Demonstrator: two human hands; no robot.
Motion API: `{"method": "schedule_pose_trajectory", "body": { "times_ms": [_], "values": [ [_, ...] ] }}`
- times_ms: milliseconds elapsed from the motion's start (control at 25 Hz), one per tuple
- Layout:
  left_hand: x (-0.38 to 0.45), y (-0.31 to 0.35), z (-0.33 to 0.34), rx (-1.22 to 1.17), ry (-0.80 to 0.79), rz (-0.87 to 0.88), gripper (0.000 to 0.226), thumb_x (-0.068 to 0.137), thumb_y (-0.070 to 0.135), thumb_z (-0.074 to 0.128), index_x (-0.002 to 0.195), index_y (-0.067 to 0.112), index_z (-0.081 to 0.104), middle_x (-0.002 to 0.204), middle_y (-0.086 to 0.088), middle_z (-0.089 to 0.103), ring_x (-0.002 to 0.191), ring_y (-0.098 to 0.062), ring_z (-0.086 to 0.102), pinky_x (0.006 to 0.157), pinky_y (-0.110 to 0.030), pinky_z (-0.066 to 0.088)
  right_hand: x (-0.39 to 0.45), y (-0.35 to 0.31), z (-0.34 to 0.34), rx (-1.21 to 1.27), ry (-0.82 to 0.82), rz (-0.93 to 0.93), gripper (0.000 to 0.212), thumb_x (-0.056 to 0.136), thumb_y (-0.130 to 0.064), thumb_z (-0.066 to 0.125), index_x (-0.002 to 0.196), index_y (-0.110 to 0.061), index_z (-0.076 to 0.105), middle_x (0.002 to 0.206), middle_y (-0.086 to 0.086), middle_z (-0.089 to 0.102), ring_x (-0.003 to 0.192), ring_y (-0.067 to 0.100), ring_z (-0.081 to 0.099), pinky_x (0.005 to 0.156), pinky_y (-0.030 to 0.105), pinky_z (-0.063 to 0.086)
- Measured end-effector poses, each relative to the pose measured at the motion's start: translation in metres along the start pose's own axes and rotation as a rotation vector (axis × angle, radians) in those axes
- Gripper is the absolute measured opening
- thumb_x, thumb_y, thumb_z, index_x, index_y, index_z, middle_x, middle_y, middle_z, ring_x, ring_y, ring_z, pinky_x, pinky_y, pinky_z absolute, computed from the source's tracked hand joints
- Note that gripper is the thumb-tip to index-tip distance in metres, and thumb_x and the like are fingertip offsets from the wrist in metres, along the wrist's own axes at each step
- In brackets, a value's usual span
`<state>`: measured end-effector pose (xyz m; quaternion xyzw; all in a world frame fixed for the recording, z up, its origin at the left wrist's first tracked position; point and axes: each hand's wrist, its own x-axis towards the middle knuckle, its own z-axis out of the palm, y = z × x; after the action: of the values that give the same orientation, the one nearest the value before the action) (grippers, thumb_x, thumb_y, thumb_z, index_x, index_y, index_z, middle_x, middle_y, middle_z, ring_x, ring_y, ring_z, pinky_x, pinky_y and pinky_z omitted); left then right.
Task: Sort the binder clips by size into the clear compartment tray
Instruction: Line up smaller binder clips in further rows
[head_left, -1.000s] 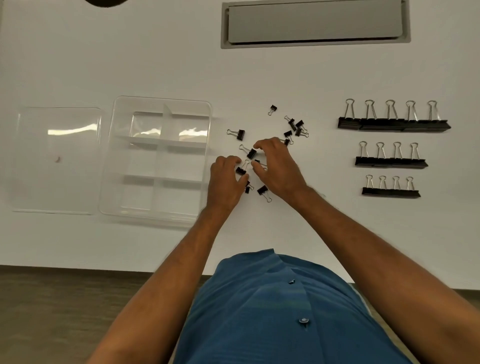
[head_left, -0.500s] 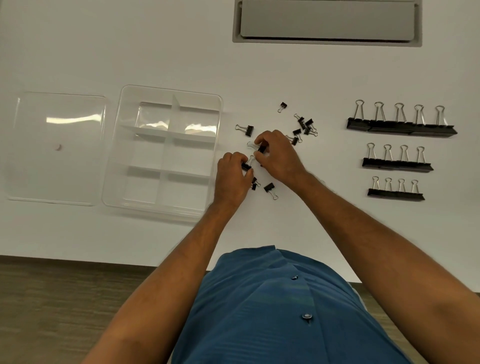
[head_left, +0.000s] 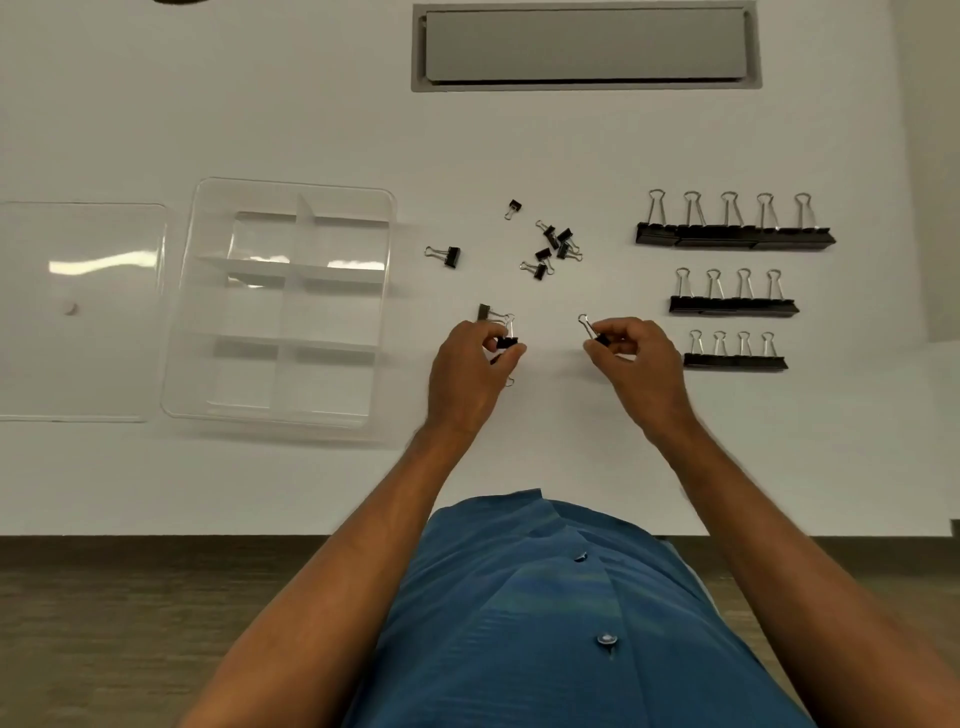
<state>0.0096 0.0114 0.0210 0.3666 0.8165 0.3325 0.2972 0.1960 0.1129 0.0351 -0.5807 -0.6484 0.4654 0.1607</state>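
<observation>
Hands parted since half-second ago: my left hand (head_left: 470, 374) pinches small clip (head_left: 506, 342), right hand (head_left: 636, 358) pinches another (head_left: 597, 335), both lifted off bench (head_left: 519, 130). Tray (head_left: 291, 306) empty; sorting barely begun.

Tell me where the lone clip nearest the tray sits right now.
In the head view, the lone clip lies on the white table, just right of the clear compartment tray and left of the loose clip pile, beyond the left hand.

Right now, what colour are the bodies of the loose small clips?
Black, with silver wire handles; the loose small clips show best in the head view.
</observation>
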Motion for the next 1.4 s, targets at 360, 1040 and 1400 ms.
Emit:
{"method": "schedule_pose_trajectory", "body": {
  "times_ms": [360, 1040, 1400],
  "values": [
    [-0.051, 0.063, 0.115, 0.213, -0.344, 0.177, 0.032, 0.088, 0.047, 0.069, 0.105, 0.021, 0.064, 0.092, 0.007, 0.065, 0.078, -0.009, 0.058, 0.067, -0.024, 0.047, -0.048, 0.089, -0.087, -0.13, 0.112, 0.097, 0.024, 0.089, -0.023, 0.076, 0.11, -0.017, 0.067, 0.108, -0.001, 0.061, 0.087, 0.002, 0.061, 0.07, 0.002, 0.046],
    [-0.071, 0.096, 0.195, 0.266, -0.27, 0.285, 0.023, 0.093, 0.026, 0.066, 0.11, 0.011, 0.063, 0.107, -0.007, 0.06, 0.089, -0.019, 0.059, 0.073, -0.034, 0.053, -0.025, 0.161, -0.129, -0.303, -0.093, -0.335, 0.034, 0.088, -0.011, 0.072, 0.119, -0.013, 0.059, 0.116, 0.001, 0.051, 0.106, 0.016, 0.052, 0.088, 0.034, 0.054],
    [-0.068, 0.088, 0.202, 0.24, -0.262, 0.366, 0.018, 0.093, 0.013, 0.065, 0.111, 0.014, 0.065, 0.104, -0.005, 0.062, 0.089, -0.019, 0.059, 0.077, -0.037, 0.054, -0.009, 0.167, -0.132, -0.296, -0.134, -0.393, 0.024, 0.092, -0.008, 0.07, 0.114, -0.011, 0.064, 0.108, 0.006, 0.059, 0.099, 0.016, 0.056, 0.089, 0.031, 0.054]
  ]
}}
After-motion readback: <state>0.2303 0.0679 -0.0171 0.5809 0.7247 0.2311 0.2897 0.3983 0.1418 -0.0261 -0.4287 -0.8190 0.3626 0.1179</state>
